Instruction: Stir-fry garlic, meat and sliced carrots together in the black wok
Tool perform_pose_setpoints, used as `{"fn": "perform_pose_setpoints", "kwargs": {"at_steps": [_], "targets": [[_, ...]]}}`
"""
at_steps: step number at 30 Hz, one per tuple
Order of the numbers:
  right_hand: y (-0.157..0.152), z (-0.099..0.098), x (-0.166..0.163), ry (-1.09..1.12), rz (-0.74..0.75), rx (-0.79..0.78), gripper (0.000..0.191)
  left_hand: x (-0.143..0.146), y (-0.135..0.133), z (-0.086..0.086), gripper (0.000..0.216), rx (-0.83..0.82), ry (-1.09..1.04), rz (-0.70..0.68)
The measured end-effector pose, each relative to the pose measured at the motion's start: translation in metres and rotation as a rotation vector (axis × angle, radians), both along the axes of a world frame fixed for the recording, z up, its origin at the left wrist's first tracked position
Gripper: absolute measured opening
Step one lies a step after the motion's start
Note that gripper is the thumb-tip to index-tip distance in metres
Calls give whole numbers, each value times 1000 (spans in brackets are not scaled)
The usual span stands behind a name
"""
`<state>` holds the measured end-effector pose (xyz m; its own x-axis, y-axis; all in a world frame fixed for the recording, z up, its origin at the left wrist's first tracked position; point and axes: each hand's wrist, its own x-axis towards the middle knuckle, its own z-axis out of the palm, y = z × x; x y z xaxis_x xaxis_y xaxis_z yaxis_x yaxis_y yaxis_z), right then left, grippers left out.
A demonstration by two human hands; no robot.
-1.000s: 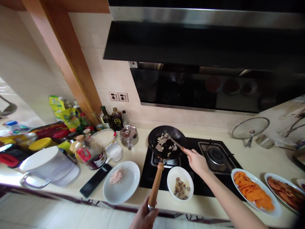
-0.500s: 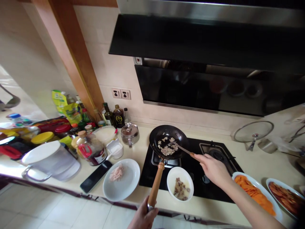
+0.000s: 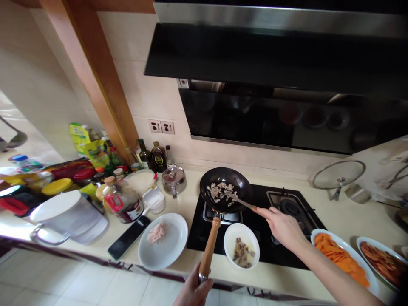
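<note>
In the head view, the left hand (image 3: 193, 291) is cut off by the bottom edge, so only its upper part shows, fingers curled tight around the end of the wooden handle (image 3: 208, 248). The far right plate of dark red slices (image 3: 384, 259) runs out of frame, and the jars and bottles (image 3: 79, 170) crowded at the left are too blurred to tell apart. Near the pan, a small white bowl of chopped bits (image 3: 241, 250) sits just in front of the hob, a plate of pale meat (image 3: 162, 240) to its left, a plate of orange slices (image 3: 342, 261) to the right. The black pan (image 3: 225, 195) rests on the left burner, holding scattered pale meat pieces. The right hand (image 3: 282, 227) grips a spatula (image 3: 237, 199) whose blade lies among them.
</note>
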<state>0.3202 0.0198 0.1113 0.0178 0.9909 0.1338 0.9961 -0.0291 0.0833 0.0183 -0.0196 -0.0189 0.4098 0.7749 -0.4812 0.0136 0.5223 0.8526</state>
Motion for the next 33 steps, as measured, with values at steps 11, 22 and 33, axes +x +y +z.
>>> {"fn": "perform_pose_setpoints", "kwargs": {"at_steps": [11,22,33], "targets": [[-17,5,7,-17,-3,41,47,-2,2,3,69,22,-8,-17],[-11,-1,-19,-104,-72,-17,54,-3,-6,-3,89,87,19,-7],[-18,8,17,-37,-91,27,45,-4,-10,-10,99,43,6,26]]}}
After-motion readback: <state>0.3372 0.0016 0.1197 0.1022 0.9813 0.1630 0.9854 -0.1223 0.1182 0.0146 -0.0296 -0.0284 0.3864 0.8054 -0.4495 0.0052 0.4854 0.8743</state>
